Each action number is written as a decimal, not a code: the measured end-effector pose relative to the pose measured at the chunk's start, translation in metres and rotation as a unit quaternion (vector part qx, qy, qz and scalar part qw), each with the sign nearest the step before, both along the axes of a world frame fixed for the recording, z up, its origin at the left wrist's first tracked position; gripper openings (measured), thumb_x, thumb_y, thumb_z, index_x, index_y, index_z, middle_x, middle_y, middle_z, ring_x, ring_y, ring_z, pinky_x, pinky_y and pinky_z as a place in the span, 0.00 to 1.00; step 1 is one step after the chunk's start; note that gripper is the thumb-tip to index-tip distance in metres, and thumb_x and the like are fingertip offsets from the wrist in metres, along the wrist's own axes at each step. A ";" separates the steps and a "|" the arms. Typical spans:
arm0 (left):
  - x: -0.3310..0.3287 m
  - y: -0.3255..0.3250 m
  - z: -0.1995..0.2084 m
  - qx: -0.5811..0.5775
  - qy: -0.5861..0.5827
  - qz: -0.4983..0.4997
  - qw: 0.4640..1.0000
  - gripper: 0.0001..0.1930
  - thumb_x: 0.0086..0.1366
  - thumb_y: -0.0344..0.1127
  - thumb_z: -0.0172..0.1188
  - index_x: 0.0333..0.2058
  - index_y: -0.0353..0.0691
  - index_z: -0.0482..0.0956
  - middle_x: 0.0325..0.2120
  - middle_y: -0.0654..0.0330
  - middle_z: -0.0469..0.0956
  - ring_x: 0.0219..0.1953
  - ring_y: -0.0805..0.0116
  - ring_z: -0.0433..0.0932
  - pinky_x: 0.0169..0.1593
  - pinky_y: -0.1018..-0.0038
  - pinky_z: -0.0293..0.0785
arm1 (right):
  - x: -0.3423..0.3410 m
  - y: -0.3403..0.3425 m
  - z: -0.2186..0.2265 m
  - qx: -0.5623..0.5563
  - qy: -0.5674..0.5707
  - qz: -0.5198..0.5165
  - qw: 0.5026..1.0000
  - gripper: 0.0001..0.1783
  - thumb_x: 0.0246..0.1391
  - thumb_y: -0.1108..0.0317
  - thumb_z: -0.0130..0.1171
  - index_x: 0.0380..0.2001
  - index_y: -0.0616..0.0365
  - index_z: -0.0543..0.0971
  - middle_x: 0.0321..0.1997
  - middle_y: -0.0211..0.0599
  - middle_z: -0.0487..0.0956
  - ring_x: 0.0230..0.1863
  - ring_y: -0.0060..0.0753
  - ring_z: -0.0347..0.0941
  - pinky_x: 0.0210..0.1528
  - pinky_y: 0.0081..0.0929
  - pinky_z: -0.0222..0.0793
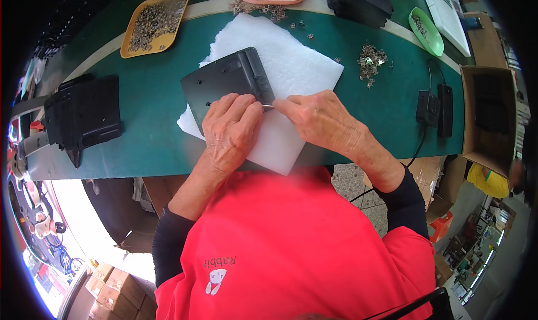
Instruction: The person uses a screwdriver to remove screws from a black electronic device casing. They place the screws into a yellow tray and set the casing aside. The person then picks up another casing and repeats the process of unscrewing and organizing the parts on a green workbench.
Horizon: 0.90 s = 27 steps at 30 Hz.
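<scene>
At the left of the green desk [148, 132] lies a black casing [84, 115], and farther back, right of it, a yellow tray [144, 53] full of small metal parts. Next comes white foam [302, 62], set askew near the front edge, with the black panel [224, 84] on top. The panel looks light, stiff and smooth, probably plastic; it would likely slide under a loose touch and could scuff, so the soft foam should suit it. The rims and the raised ridge on its right side seem the best places to take hold, keeping clear of the small posts on its face. The left hand [232, 126] is bent over the panel's near corner, fingers bearing on it; the thumb is hidden, so I cannot tell whether it grips from below. By its fingertips, at the ridge, shows a slim metal pin [268, 106], pinched by the right hand [319, 118] between thumb and fingers; its tip is too small to make out. A pink tray [272, 1] of parts sits beyond the foam. Farther right are a clip pile [370, 62], a green tray [436, 46], a black adapter [427, 108] and, at the desk's end, a carton [487, 147]
</scene>
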<state>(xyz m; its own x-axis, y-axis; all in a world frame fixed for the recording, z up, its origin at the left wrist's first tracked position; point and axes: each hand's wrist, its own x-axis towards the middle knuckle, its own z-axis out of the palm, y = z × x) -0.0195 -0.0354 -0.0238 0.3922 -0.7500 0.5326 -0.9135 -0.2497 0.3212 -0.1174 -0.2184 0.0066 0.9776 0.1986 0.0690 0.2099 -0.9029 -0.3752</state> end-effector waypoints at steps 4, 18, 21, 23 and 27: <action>0.003 0.001 -0.002 0.015 -0.007 -0.024 1.000 0.10 0.49 0.26 0.66 0.31 0.40 0.77 0.32 0.61 0.78 0.35 0.60 0.78 0.37 0.68 0.74 | -0.012 0.014 -0.015 -0.078 -0.103 -0.019 0.991 0.16 0.47 0.72 0.54 0.41 0.60 0.77 0.22 0.30 0.70 0.21 0.28 0.72 0.24 0.24 0.68; 0.004 0.005 0.000 0.024 -0.078 -0.057 0.995 0.11 0.44 0.29 0.61 0.30 0.41 0.75 0.31 0.64 0.75 0.34 0.67 0.76 0.37 0.72 0.73 | -0.022 0.023 -0.022 -0.189 -0.195 -0.008 0.962 0.22 0.42 0.70 0.55 0.44 0.66 0.77 0.21 0.27 0.67 0.19 0.22 0.67 0.21 0.21 0.60; 0.003 0.005 0.001 0.028 -0.076 -0.052 0.995 0.11 0.46 0.28 0.61 0.31 0.40 0.76 0.32 0.62 0.77 0.35 0.64 0.78 0.38 0.71 0.74 | -0.022 0.024 -0.021 -0.204 -0.193 -0.016 0.960 0.19 0.46 0.67 0.55 0.42 0.61 0.80 0.21 0.26 0.69 0.20 0.24 0.70 0.21 0.24 0.64; 0.004 0.008 0.000 0.023 -0.049 -0.046 0.997 0.11 0.49 0.27 0.63 0.33 0.39 0.77 0.33 0.59 0.78 0.35 0.61 0.79 0.39 0.70 0.76 | -0.019 0.019 -0.026 -0.140 -0.179 -0.025 0.973 0.16 0.48 0.69 0.54 0.41 0.58 0.81 0.22 0.27 0.71 0.22 0.26 0.73 0.22 0.26 0.66; 0.000 0.012 -0.006 -0.024 0.074 0.047 0.996 0.14 0.52 0.32 0.67 0.36 0.38 0.75 0.34 0.57 0.76 0.36 0.57 0.77 0.39 0.66 0.74 | -0.018 0.011 -0.017 0.103 -0.189 -0.090 0.972 0.10 0.55 0.74 0.55 0.40 0.58 0.80 0.24 0.31 0.75 0.23 0.23 0.72 0.25 0.18 0.64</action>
<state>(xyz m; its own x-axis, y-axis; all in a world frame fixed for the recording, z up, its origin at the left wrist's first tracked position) -0.0193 -0.0237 -0.0301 0.5361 -0.6822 0.4972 -0.8286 -0.3125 0.4646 -0.1354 -0.2071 -0.0101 0.8921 -0.0285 0.4508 0.2143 -0.8519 -0.4779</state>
